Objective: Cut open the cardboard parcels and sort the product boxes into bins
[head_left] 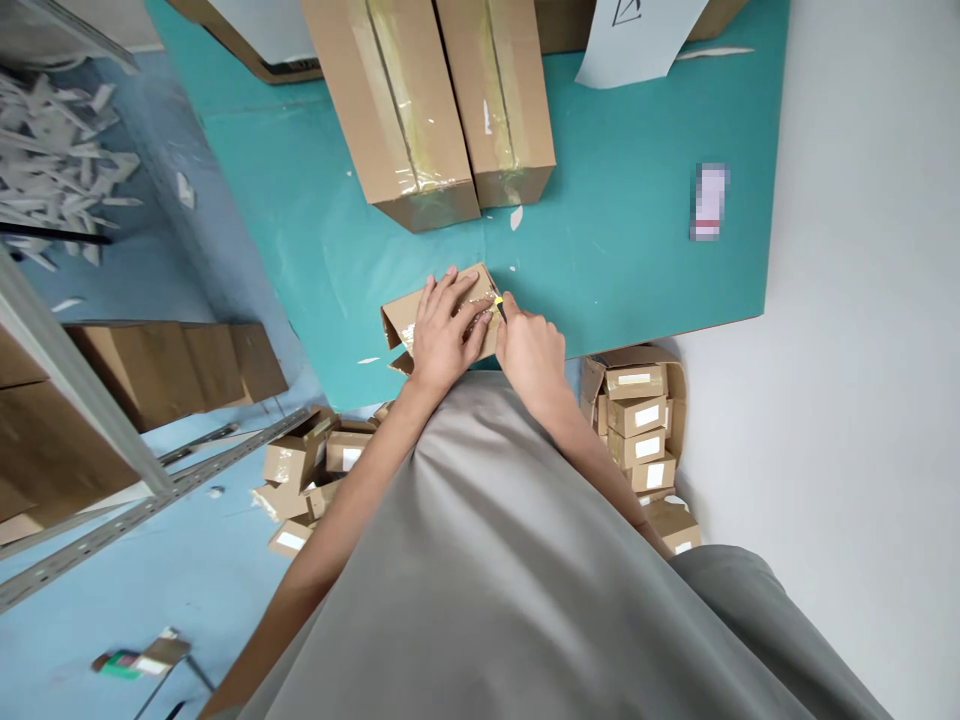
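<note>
A small brown cardboard box [405, 308] lies on the green tabletop close to my body, with shiny clear tape along it and its left end standing open. My left hand [448, 332] rests on top of the box, palm down, fingers spread and pressing on the cardboard. In my right hand [531, 350] is a box cutter [500, 306] with a yellow tip and a dark body, gripped in closed fingers. Its tip touches the box at the right end, next to my left fingertips. The blade itself is too small to make out.
Two large taped cartons [427, 120] stand at the table's far side. A white sheet [637, 40] hangs beside them. A blurred pinkish item [709, 202] lies at the right. Small labelled boxes fill a carton [679, 400] below the table edge. A metal rack [150, 460] stands left.
</note>
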Action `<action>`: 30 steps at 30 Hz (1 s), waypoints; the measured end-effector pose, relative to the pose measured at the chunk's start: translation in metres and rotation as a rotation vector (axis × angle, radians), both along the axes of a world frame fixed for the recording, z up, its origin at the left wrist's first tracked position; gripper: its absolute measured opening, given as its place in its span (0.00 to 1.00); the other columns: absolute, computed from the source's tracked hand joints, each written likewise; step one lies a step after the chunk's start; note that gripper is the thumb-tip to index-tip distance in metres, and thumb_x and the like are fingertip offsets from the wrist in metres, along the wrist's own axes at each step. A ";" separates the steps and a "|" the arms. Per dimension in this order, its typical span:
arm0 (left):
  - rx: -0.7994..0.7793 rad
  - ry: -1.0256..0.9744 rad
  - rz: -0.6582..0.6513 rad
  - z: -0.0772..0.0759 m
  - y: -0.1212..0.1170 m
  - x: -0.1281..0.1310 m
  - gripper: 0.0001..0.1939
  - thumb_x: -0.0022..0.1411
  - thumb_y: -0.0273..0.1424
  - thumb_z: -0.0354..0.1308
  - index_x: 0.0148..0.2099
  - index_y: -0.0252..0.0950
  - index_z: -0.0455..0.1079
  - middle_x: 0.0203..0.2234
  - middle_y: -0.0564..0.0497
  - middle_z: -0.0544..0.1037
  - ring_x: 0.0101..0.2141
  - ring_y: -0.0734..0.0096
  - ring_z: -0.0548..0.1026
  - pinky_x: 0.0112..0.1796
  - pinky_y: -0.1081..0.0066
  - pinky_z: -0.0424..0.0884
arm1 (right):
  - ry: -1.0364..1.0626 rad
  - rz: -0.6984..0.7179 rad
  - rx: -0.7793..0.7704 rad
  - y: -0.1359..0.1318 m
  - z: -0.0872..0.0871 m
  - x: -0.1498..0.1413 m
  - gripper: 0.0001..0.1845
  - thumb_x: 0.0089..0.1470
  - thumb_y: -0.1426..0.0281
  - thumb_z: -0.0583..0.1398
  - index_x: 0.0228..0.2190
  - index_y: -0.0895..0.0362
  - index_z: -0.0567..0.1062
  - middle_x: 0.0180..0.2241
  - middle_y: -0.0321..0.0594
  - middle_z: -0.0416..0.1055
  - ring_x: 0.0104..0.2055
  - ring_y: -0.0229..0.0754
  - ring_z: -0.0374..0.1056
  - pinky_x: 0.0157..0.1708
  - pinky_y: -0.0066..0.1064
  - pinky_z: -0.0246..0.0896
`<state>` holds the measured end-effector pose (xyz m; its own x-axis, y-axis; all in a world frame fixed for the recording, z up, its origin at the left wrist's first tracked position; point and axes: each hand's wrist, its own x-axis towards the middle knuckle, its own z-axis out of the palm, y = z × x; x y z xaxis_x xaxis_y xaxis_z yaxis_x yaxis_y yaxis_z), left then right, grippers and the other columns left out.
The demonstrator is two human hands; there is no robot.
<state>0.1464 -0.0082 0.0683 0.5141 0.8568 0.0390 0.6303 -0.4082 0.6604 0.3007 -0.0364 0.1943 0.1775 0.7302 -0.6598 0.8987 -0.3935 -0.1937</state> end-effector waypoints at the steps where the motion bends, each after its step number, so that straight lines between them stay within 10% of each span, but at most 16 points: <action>1: -0.005 0.006 -0.002 0.001 0.001 0.000 0.19 0.82 0.49 0.53 0.60 0.52 0.81 0.70 0.45 0.79 0.77 0.44 0.67 0.77 0.30 0.57 | -0.005 -0.003 -0.008 -0.001 -0.001 0.000 0.33 0.80 0.73 0.47 0.80 0.59 0.59 0.56 0.62 0.84 0.54 0.57 0.84 0.52 0.40 0.77; 11: -0.024 -0.017 0.016 -0.006 0.004 -0.001 0.19 0.82 0.48 0.54 0.59 0.47 0.81 0.71 0.43 0.78 0.78 0.45 0.65 0.79 0.33 0.51 | -0.002 -0.034 -0.105 -0.039 0.008 0.006 0.35 0.81 0.71 0.48 0.83 0.60 0.52 0.53 0.60 0.86 0.52 0.58 0.85 0.54 0.44 0.78; 21: -0.045 -0.038 0.000 -0.010 0.003 -0.004 0.19 0.82 0.48 0.55 0.60 0.46 0.81 0.72 0.43 0.76 0.79 0.46 0.64 0.80 0.35 0.48 | 0.070 -0.053 0.030 -0.008 -0.011 0.008 0.34 0.80 0.73 0.48 0.82 0.56 0.56 0.58 0.57 0.84 0.56 0.58 0.84 0.57 0.46 0.77; 30: -0.041 -0.063 -0.006 -0.012 -0.001 -0.003 0.18 0.82 0.47 0.57 0.60 0.45 0.81 0.71 0.43 0.77 0.78 0.45 0.64 0.79 0.35 0.48 | 0.030 -0.059 -0.021 -0.022 -0.015 0.010 0.26 0.79 0.75 0.48 0.68 0.60 0.76 0.50 0.59 0.85 0.54 0.58 0.84 0.54 0.45 0.78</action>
<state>0.1429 -0.0094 0.0567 0.5170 0.8552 0.0365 0.5849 -0.3840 0.7144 0.3108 -0.0584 0.1794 0.1999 0.7051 -0.6803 0.8675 -0.4502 -0.2117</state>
